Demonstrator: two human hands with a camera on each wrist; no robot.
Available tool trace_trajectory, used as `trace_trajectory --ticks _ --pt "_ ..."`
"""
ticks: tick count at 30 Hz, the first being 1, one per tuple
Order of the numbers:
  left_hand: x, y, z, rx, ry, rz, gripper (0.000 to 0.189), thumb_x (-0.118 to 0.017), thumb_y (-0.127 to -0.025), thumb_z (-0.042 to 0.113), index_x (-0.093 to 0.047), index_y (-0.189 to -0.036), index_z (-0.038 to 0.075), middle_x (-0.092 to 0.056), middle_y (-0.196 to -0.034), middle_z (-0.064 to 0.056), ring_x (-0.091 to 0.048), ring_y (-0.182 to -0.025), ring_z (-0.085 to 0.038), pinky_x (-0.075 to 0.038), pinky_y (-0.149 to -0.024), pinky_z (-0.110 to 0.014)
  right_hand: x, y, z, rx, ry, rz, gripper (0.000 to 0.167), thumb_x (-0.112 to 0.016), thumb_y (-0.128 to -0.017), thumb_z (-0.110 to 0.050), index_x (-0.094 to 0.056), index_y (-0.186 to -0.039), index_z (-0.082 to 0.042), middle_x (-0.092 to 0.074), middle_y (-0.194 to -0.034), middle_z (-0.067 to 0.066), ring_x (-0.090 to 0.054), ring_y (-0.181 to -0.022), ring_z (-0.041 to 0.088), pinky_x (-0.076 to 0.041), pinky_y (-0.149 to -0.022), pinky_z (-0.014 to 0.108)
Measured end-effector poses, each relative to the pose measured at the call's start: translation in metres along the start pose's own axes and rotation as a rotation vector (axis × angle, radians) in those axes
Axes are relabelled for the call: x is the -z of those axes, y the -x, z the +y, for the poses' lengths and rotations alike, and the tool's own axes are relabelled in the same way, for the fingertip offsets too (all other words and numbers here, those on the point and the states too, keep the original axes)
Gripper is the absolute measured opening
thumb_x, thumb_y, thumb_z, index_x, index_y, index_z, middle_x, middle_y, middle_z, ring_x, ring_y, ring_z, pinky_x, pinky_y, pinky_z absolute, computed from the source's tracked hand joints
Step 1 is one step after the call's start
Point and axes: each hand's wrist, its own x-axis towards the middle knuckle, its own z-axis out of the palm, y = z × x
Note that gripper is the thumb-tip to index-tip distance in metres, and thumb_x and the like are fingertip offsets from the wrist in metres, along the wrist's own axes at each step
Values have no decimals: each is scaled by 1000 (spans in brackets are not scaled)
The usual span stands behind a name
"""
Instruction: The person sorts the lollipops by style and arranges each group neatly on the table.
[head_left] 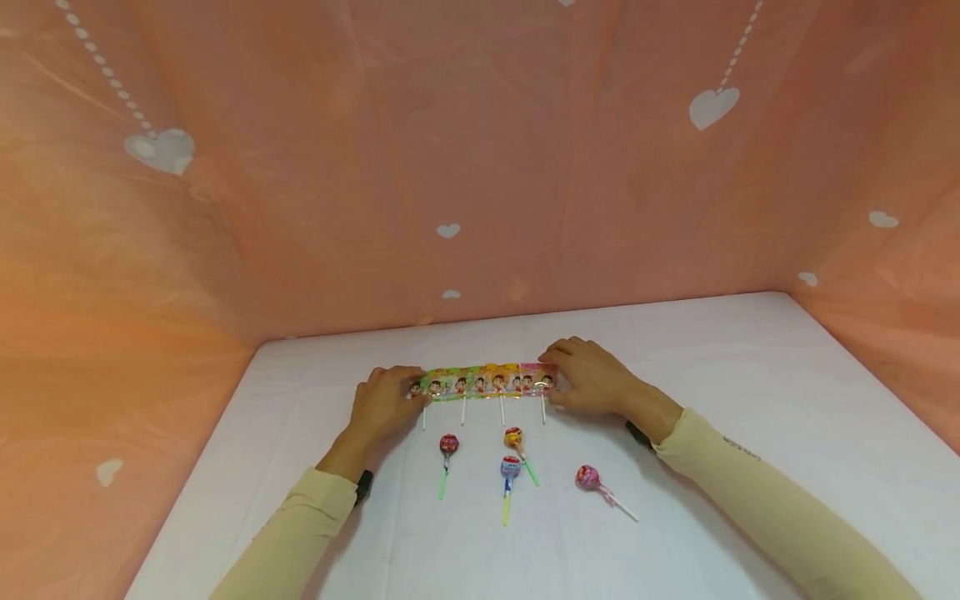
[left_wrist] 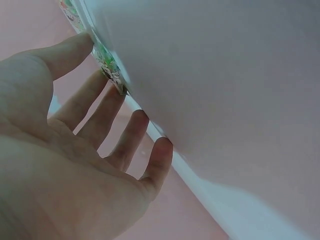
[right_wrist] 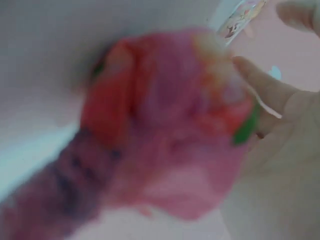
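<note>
A row of flat-wrapped lollipops (head_left: 498,381), green, orange and pink, lies side by side on the table with white sticks toward me. My left hand (head_left: 385,403) grips the green left end; in the left wrist view, its thumb and fingertips lie on either side of the wrapper edge (left_wrist: 107,65). At the pink right end, my right hand (head_left: 592,377) holds the wrapper between thumb and fingers. A blurred pink ball lollipop (right_wrist: 170,125) covers much of the right wrist view, hiding part of that hand.
Nearer me on the white table (head_left: 450,550) lie ball lollipops: a dark red one (head_left: 448,445), an orange one (head_left: 513,437), a blue one (head_left: 510,467) and a pink one (head_left: 588,477). A pink-orange curtain (head_left: 510,167) with hearts encloses the table's back and sides.
</note>
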Motion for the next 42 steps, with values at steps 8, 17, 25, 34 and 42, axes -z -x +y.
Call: trace_trajectory --ticks 8,17,25,34,42 --pt "-1 -1 -2 -27 -13 9 45 -74 -87 28 -67 -127 10 -67 -128 -12 -54 -120 -37 -38 -96 -56 0 10 -17 72 -42 36 41 -64 -87 -35 -66 -122 -13 -64 -127 5 -54 -123 24 -43 -106 46" --pt "-2 -4 -8 -114 3 27 38 -76 -86 24 -69 -121 9 -67 -130 -13 -57 -119 -39 -42 -96 -59 -2 24 -32 102 -38 19 38 -61 -92 -38 -67 -124 -18 -62 -127 -2 -53 -124 20 -41 -106 43" --pt "-5 -5 -8 -139 31 30 31 -77 -85 22 -72 -115 13 -65 -133 -13 -57 -121 -39 -41 -98 -62 -1 29 -37 96 -53 -4 39 -59 -95 -38 -63 -128 -18 -61 -130 -3 -51 -128 20 -38 -111 42" --pt "3 -4 -5 -160 87 -9 32 -74 -89 20 -71 -118 7 -56 -143 -17 -48 -133 -43 -34 -110 -62 2 28 -42 149 -86 -10 37 -60 -95 -36 -64 -127 -17 -61 -129 -2 -51 -129 19 -39 -109 43" --pt "17 20 13 -259 7 -36 32 -73 -90 20 -71 -120 10 -66 -132 -11 -57 -124 -38 -42 -104 -59 -1 24 -48 207 -128 -66 38 -61 -96 -42 -64 -128 -23 -61 -129 -6 -52 -128 14 -38 -113 39"
